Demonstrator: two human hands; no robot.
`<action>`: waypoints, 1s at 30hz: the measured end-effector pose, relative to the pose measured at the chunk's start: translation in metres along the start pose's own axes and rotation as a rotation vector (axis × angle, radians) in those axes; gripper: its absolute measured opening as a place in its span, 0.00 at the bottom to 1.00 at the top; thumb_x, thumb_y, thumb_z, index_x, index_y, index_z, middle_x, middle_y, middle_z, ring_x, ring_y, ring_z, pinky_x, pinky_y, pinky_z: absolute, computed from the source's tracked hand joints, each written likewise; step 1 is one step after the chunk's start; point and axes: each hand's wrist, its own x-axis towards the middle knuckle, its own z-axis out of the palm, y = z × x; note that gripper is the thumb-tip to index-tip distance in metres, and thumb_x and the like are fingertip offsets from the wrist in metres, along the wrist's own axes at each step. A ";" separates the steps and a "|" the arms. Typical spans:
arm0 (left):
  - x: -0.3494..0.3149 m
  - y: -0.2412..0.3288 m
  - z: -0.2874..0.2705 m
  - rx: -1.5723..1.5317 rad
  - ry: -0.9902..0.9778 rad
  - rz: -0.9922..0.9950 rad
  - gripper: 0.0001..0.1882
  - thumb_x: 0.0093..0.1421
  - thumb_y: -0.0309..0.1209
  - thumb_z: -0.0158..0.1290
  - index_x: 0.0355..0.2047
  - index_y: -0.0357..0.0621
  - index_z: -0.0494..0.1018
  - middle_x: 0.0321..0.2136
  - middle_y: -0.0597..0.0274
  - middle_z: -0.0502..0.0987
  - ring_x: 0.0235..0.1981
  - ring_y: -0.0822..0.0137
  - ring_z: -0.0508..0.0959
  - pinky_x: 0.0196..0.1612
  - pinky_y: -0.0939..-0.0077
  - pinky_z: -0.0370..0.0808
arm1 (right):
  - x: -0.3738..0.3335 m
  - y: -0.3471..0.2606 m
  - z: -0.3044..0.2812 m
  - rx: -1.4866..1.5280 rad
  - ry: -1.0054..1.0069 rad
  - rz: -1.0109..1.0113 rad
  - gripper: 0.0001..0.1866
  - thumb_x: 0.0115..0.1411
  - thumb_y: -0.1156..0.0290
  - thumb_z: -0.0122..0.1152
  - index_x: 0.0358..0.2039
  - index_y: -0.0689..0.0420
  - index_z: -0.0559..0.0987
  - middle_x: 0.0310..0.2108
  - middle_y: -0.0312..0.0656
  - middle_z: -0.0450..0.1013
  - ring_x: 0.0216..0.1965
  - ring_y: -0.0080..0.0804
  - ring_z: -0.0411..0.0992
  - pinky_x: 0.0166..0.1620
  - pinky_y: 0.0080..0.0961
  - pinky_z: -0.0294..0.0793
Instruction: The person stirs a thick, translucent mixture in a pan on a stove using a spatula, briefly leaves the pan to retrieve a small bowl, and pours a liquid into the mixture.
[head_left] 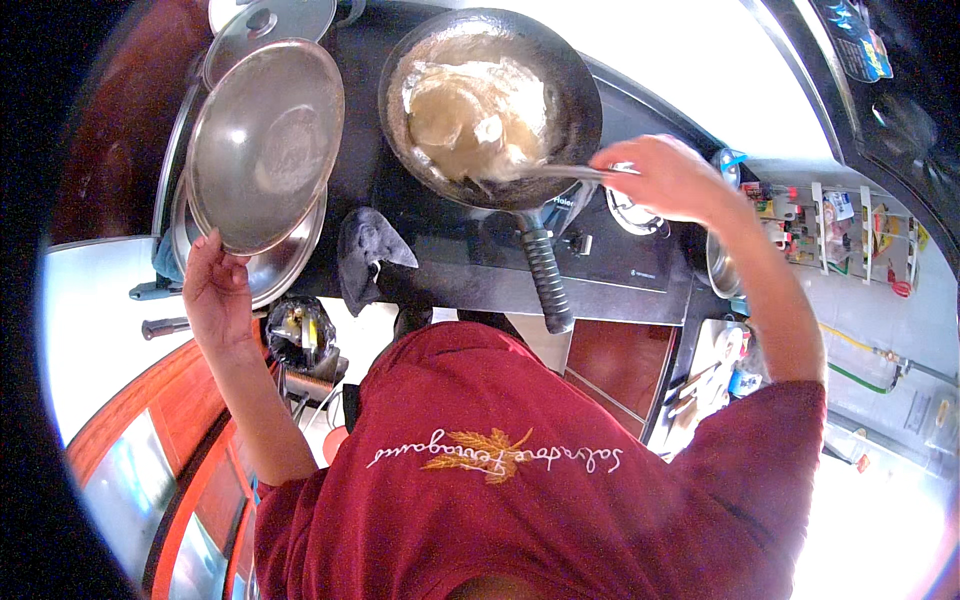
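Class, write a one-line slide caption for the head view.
Right hand stirs pale batter in a dark pan with a spoon; left hand holds a steel lid.

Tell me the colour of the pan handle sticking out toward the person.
Black, with a ribbed grip; the pan handle shows best in the head view.

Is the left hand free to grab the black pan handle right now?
Probably not. The left hand is gripping a round metal lid off to the left side, so it is busy. The pan handle itself sticks out bare, with only a dark cloth lying beside it.
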 end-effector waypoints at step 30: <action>-0.008 0.006 0.005 0.041 0.203 0.045 0.02 0.55 0.26 0.51 0.29 0.42 0.72 0.25 0.63 0.77 0.22 0.73 0.76 0.18 0.90 0.66 | 0.043 -0.012 -0.018 0.328 -0.145 -0.013 0.15 0.57 0.69 0.50 0.44 0.59 0.75 0.19 0.35 0.70 0.16 0.17 0.65 0.18 0.14 0.64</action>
